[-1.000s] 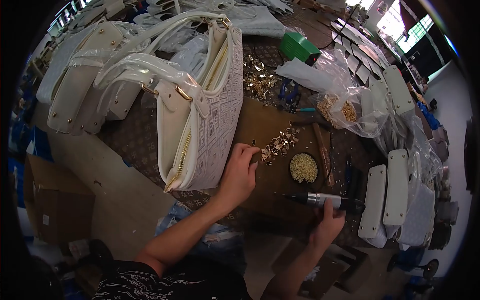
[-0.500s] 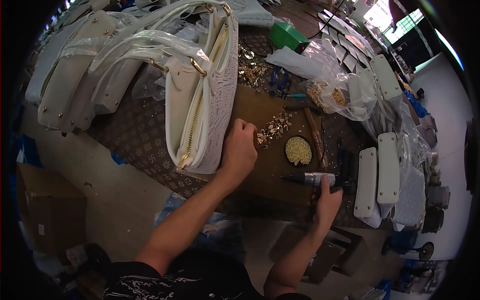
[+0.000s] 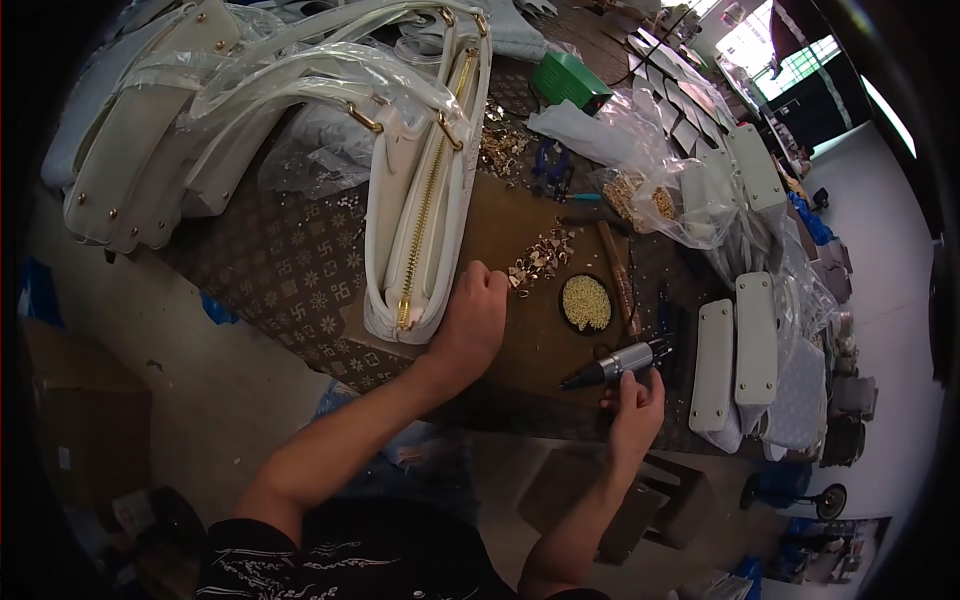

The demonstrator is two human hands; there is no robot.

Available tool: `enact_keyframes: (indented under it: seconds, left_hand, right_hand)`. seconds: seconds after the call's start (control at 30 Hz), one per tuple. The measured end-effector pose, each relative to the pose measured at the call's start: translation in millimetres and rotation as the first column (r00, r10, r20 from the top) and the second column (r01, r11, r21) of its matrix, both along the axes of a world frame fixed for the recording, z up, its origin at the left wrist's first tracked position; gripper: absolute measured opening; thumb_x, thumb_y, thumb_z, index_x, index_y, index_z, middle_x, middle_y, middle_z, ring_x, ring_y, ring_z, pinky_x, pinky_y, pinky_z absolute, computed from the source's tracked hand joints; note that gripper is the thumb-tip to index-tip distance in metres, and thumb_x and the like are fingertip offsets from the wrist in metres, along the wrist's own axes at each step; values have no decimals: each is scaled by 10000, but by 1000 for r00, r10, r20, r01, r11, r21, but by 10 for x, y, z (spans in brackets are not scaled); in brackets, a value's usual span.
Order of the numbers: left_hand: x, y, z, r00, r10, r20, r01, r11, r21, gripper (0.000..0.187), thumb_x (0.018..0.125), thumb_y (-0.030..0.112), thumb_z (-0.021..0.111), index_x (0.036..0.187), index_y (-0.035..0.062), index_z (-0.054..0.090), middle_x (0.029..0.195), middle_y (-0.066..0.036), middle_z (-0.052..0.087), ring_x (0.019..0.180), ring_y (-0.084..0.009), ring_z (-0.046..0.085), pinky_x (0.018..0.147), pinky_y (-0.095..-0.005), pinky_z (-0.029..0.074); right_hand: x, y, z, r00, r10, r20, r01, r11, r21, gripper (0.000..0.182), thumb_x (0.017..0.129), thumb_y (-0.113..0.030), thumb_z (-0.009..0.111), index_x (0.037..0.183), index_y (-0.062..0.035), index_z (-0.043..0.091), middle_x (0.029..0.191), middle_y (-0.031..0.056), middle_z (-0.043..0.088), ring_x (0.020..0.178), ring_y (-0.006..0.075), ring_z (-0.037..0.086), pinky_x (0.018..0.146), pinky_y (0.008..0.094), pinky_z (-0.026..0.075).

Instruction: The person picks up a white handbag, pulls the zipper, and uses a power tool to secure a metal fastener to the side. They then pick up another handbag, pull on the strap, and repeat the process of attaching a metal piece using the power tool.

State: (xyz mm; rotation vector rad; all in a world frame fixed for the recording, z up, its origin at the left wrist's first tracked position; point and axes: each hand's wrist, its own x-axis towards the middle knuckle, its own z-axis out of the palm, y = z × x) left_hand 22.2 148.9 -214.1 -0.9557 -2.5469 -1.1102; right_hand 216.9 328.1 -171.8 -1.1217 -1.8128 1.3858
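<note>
A white handbag [image 3: 402,255] with a gold zipper and plastic-wrapped handles stands before me on the work board. Against its right side is my left hand [image 3: 470,322], fingers curled and closed on the bag; the fingertips are partly hidden. My right hand [image 3: 636,408] has its thumb and fingers on a silver and black electric screwdriver [image 3: 628,360], whose dark nose points down-left. Between the hands and farther back lie loose gold metal pieces [image 3: 540,262] and a round black dish [image 3: 586,303] of tiny gold parts.
A hammer [image 3: 618,275] lies beyond the dish. Behind it are blue-handled pliers [image 3: 552,168], a plastic bag of gold parts [image 3: 640,200] and a green box [image 3: 570,80]. More white bags stand left [image 3: 140,190] and right [image 3: 755,340]. The patterned table edge [image 3: 290,335] runs nearby.
The handbag has turned more upright, its zipper side facing me, with my left hand still against it. The screwdriver has tilted, nose downward, and shifted slightly along with my right hand.
</note>
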Motion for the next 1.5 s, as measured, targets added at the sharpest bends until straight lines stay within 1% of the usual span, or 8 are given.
enact_keyframes:
  seconds: [0.3, 0.37, 0.47, 0.67, 1.2, 1.3, 1.37, 1.5]
  left_hand:
    - [71, -112, 54, 968, -145, 207, 80, 953, 292, 125, 956, -42, 627, 1069, 3, 598, 1052, -156, 574, 948, -326, 627, 822, -415, 518]
    - [233, -291, 313, 485, -507, 712, 47, 828, 558, 121, 1039, 93, 666, 1144, 46, 629, 1010, -46, 623, 875, -165, 624, 758, -325, 518]
    - [387, -482, 355, -111, -773, 625, -255, 630, 734, 205, 1055, 227, 703, 1211, 101, 661, 981, 40, 630, 866, -71, 585, 770, -263, 511]
    - [518, -654, 437, -340, -830, 443, -321, 545, 775, 200, 1073, 263, 678, 1188, 99, 679, 927, 61, 612, 766, -34, 526, 657, -206, 428]
    - [697, -874, 623, -168, -909, 380, -456, 414, 788, 302, 1133, 335, 554, 1089, 71, 694, 857, 30, 596, 743, -63, 516, 663, -228, 418]
    - [668, -1124, 957, -5, -845, 535, -256, 518, 816, 229, 1110, 240, 605, 1056, 45, 712, 859, 26, 614, 740, -72, 531, 653, -230, 424]
    - [673, -1298, 1265, 709, -539, 454, -64, 592, 803, 71, 1016, 91, 716, 1029, 21, 720, 854, 7, 637, 734, -86, 549, 630, -239, 427]
    - [425, -1640, 1470, 968, -216, 130, 73, 733, 677, 138, 902, -29, 783, 1023, 8, 730, 908, -27, 666, 773, -115, 607, 636, -252, 456]
  right_hand:
    - [35, -244, 0, 998, -45, -35, 53, 966, 254, 468, 986, -82, 743, 1415, 4, 578, 1131, 56, 660, 931, 99, 599, 869, 264, 506]
    - [-26, -431, 77, 994, 78, -80, -53, 961, 272, 429, 962, -41, 751, 1368, -3, 614, 1136, 55, 657, 936, 98, 602, 870, 261, 506]
    - [-152, -738, 281, 947, 291, -132, -252, 934, 254, 438, 863, 73, 782, 1277, -20, 678, 1144, 77, 662, 946, 118, 627, 874, 266, 518]
    - [-454, -915, 454, 710, 695, -114, -570, 662, 486, 403, 779, 88, 820, 1164, 1, 736, 1137, 125, 681, 952, 213, 693, 826, 315, 575]
    - [-703, -1106, 519, 693, 692, -200, -512, 669, 538, 281, 820, 87, 800, 1092, 37, 745, 988, 145, 758, 853, 201, 733, 744, 290, 587]
    - [-843, -1121, 715, 676, 697, -241, -468, 658, 589, 283, 834, 82, 789, 1109, 38, 734, 940, 137, 760, 836, 202, 730, 731, 298, 579]
    - [-926, -1117, 939, 661, 720, -212, -447, 604, 660, 286, 841, 80, 783, 1119, 36, 731, 918, 133, 758, 820, 203, 727, 722, 302, 573]
    - [-1075, -1291, 1475, 598, 801, 35, -553, 380, 741, 281, 845, 38, 798, 1117, 17, 733, 849, 121, 722, 729, 236, 682, 667, 329, 534]
